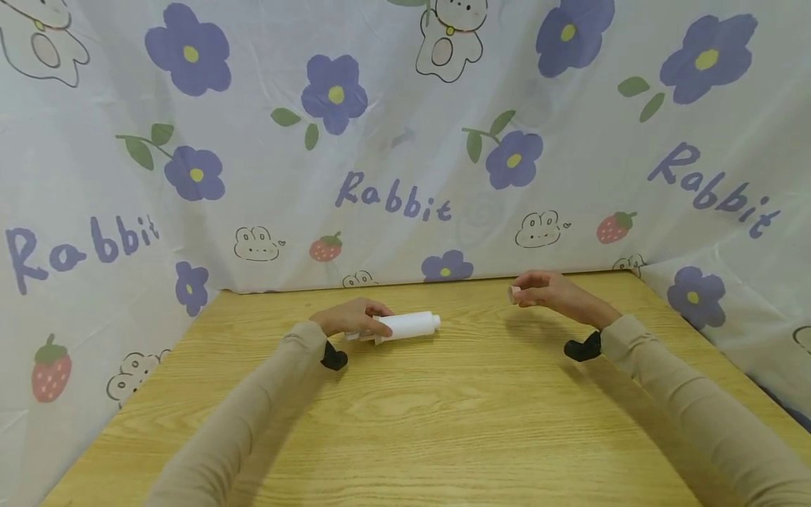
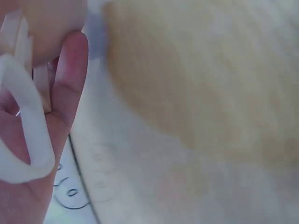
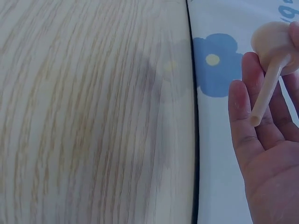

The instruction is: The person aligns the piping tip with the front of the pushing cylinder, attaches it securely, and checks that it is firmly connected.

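Observation:
My left hand (image 1: pixel 355 317) grips a large white plastic syringe (image 1: pixel 412 325) by its rear end, low over the table. Its barrel points right, ending in a short, narrower tip. In the left wrist view a white ring handle (image 2: pixel 38 140) lies across the palm, and the rest of the syringe is mostly cut off. Out to the right, my right hand (image 1: pixel 557 292) pinches a small pale nozzle cap (image 1: pixel 514 294) above the table, apart from the syringe. The right wrist view shows a thin hollow tube (image 3: pixel 266 95) sticking out from its rounded body (image 3: pixel 270 42).
A wood-grain table (image 1: pixel 405 422) spreads beneath both hands. White cloth (image 1: pixel 393 141) printed with flowers, rabbits and strawberries hangs behind the table's far edge and along both sides. Black wrist mounts (image 1: pixel 334 357) sit under both wrists.

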The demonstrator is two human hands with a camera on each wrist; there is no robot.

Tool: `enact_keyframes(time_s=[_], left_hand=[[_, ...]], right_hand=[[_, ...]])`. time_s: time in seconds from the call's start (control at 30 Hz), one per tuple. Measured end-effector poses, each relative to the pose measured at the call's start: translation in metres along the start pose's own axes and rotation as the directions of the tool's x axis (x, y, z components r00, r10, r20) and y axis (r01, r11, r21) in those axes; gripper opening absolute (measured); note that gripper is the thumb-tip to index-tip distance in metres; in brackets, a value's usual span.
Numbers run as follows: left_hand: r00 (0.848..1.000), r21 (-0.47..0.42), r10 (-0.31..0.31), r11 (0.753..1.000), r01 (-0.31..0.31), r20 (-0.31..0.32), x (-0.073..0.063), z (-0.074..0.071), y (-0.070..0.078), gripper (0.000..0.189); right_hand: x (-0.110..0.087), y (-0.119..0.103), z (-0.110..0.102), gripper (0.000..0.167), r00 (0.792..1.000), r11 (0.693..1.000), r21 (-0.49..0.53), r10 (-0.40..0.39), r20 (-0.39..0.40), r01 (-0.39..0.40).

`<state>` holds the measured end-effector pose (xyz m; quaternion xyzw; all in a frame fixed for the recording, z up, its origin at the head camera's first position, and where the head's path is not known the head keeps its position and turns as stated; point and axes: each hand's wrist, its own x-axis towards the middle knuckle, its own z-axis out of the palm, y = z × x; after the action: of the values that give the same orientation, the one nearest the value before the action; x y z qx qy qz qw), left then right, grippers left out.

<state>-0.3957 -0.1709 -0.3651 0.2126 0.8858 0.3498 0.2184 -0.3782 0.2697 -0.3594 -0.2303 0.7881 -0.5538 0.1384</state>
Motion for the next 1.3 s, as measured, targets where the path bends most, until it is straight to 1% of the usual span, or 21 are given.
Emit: enact_keyframes(time_s=[0.07,0.17,0.3,0.4,0.5,0.63,0.73,0.87,0.97,1.17,1.3], left_hand=[[1.0,0.0,-0.004,1.0,0.004,0.001,0.0,-0.005,0.007,0.049],[1.0,0.009,0.017,1.0,-0.017,-0.001,0.001,-0.013,0.019,0.051],[0.997,0.038,0.076,0.996,-0.076,0.007,0.005,-0.02,0.035,0.049],[0.995,0.054,0.097,0.994,-0.097,0.012,0.006,-0.025,0.047,0.045],[0.995,0.057,0.097,0.994,-0.098,0.011,0.007,-0.027,0.055,0.043],[0.995,0.05,0.098,0.994,-0.1,0.031,0.01,-0.025,0.064,0.042],[0.994,0.052,0.104,0.993,-0.106,0.043,0.011,-0.023,0.07,0.043],[0.992,0.05,0.115,0.992,-0.117,0.041,0.012,-0.019,0.078,0.043],[0.992,0.05,0.12,0.991,-0.122,0.037,0.014,-0.017,0.082,0.044],[0.991,0.049,0.122,0.991,-0.125,0.049,0.021,-0.012,0.085,0.043],[0.99,0.038,0.128,0.991,-0.13,0.056,0.022,-0.01,0.087,0.043]], right_hand=[[0.001,-0.002,0.002,0.042,1.0,1.0,-0.009,-0.001,0.006,0.001],[0.003,-0.007,0.005,0.042,1.0,1.0,-0.014,-0.003,0.014,0.003],[0.006,-0.014,0.01,0.042,1.0,1.0,-0.018,-0.008,0.02,0.008],[0.008,-0.019,0.016,0.042,1.0,0.999,-0.03,-0.013,0.022,0.014],[0.011,-0.022,0.022,0.04,0.999,0.999,-0.042,-0.018,0.029,0.019],[0.015,-0.024,0.031,0.039,0.999,0.999,-0.045,-0.029,0.039,0.031],[0.018,-0.025,0.036,0.04,0.999,0.998,-0.037,-0.042,0.032,0.043],[0.021,-0.027,0.041,0.039,0.999,0.998,-0.025,-0.05,0.02,0.051],[0.023,-0.029,0.044,0.04,0.998,0.998,-0.026,-0.054,0.021,0.055],[0.025,-0.031,0.049,0.04,0.999,0.999,-0.02,-0.048,0.025,0.048],[0.026,-0.032,0.053,0.039,0.999,0.999,0.002,-0.047,0.027,0.047]])
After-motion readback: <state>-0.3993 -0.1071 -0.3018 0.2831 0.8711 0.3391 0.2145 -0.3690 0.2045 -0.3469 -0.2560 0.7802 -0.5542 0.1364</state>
